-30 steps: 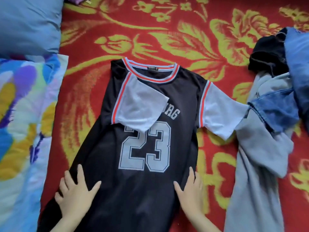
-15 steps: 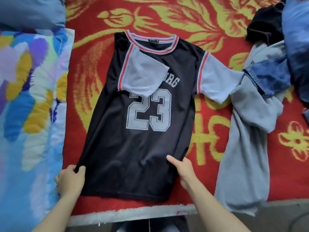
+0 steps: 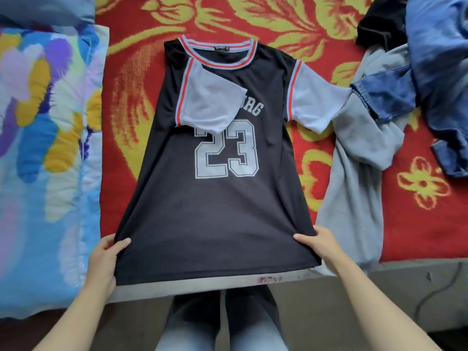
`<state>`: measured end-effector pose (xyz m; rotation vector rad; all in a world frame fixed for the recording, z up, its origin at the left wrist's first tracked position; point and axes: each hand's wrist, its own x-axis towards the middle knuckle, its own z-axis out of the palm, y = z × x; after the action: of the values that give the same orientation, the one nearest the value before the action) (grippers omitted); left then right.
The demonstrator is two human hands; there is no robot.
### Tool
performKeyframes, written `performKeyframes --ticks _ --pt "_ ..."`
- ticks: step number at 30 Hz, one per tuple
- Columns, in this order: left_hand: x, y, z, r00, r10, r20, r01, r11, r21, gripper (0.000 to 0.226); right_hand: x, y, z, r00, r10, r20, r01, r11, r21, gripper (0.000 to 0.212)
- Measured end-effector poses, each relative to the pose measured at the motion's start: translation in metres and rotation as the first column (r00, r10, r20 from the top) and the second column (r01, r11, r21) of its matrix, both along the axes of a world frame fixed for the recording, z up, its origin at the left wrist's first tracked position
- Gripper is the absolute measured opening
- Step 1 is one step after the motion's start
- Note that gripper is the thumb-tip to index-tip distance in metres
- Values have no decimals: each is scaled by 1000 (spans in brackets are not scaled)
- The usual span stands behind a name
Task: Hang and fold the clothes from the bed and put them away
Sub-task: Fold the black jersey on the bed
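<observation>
The black jersey [image 3: 215, 214] is laid flat on the red bed cover [image 3: 417, 224], one sleeve folded across its chest. Its lower corners are pinched by the left grip [image 3: 105, 259] and the right grip [image 3: 321, 243].

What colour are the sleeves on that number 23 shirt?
Pale grey-blue sleeves, edged with orange-red stripes, on a black shirt; seen in the head view.

The folded sleeve [image 3: 210, 105] of the jersey [image 3: 215, 211] covers the first letters of its chest word and the top of the 2. The collar label [image 3: 222, 48] is too small to read. Fingertips of the left hand [image 3: 106, 259] and right hand [image 3: 321, 241] are hidden under the hem. The jeans [image 3: 435, 72] run off the right edge.
</observation>
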<state>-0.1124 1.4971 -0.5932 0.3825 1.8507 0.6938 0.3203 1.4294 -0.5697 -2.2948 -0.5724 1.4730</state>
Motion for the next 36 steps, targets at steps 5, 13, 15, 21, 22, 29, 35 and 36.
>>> performKeyframes --ticks 5,13,15,21,22,29,35,36 --pt "0 -32 -14 880 -306 -363 259 950 -175 25 13 -22 -5 925 295 240 -216 927 -306 35" --pt "55 -40 -2 372 -747 -552 438 665 -605 50 -16 7 -19 633 521 572 -213 828 -519 50" --pt "72 -21 1 335 -738 -586 470 670 -574 65 -27 40 -19 611 503 612 -287 861 -421 50" --pt "116 59 0 276 -716 -641 593 652 -472 68 -60 127 -15 717 472 514 -486 866 -118 47" --pt "122 75 0 268 -709 -652 606 650 -458 67 -65 139 -16 748 467 471 -493 867 -76 48" --pt "139 161 -17 77 -723 -687 677 543 -496 66 -88 215 -32 948 299 105 -308 948 83 59" --pt "135 207 -35 19 -737 -675 701 491 -517 76 -101 262 -54 999 31 -38 -27 996 87 78" --pt "131 210 -36 19 -736 -676 717 481 -504 71 -101 267 -56 999 -31 -44 34 997 63 80"
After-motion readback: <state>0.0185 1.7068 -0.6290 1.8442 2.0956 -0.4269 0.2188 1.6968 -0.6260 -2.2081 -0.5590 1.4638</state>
